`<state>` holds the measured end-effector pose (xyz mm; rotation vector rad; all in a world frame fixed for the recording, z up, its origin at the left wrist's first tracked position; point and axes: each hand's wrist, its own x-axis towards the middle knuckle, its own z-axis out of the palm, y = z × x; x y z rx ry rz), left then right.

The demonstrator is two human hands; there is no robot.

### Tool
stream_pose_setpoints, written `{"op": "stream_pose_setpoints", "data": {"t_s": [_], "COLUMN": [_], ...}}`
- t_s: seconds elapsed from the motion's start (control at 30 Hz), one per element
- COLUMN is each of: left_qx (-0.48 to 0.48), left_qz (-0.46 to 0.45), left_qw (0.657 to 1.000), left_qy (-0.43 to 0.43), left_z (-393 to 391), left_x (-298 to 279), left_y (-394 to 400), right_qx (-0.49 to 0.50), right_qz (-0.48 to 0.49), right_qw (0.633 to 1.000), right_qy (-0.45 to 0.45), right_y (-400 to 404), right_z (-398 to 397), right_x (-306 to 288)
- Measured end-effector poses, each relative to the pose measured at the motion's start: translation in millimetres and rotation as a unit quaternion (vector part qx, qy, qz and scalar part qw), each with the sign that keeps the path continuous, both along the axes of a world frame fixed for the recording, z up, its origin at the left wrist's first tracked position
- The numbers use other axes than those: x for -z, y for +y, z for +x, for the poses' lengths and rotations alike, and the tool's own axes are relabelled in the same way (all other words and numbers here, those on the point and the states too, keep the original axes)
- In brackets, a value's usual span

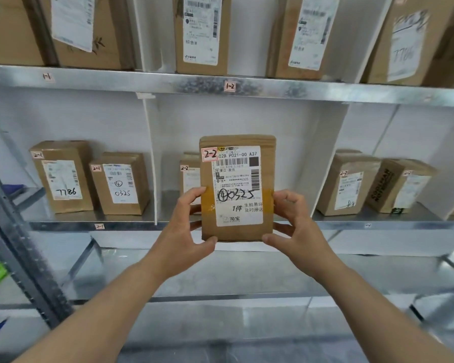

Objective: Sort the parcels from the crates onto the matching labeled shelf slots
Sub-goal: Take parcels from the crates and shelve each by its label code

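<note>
From the head view, I hold an upright brown parcel (pixel 237 188) marked 2-2 between both hands: my left hand (pixel 185 229) grips its left edge, my right hand (pixel 295 226) its right edge, thumbs under the bottom corners. It hovers in front of the middle shelf (pixel 351 225), just right of another 2-2 parcel (pixel 189 176) standing farther back. White dividers (pixel 150 158) split the metal shelving into slots.
</note>
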<state>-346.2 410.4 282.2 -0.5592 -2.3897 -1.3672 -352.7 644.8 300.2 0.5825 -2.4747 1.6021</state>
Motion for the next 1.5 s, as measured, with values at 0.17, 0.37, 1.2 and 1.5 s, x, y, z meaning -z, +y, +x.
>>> {"op": "stream_pose_setpoints", "data": {"t_s": [0.17,0.37,1.2,1.5], "left_qx": [-0.005,0.004,-0.049,-0.053], "left_qz": [0.008,0.035,0.139,0.109], "left_qw": [1.0,0.999,0.981,0.98], "left_qy": [-0.01,-0.035,-0.127,-0.157], "left_z": [-49.7,-113.9,-254.4,-285.9], "left_x": [10.5,36.3,135.3,130.0], "left_y": [31.3,62.0,124.4,128.1], "right_qx": [0.01,0.029,0.098,0.128], "right_qz": [0.005,0.007,0.053,0.063], "right_qw": [1.0,1.0,0.992,0.985], "right_qy": [-0.006,-0.002,-0.062,-0.095], "right_y": [28.6,55.6,90.4,89.0], "right_z": [-47.5,-105.3,-259.4,-285.5], "right_x": [5.7,33.6,150.0,144.2]}}
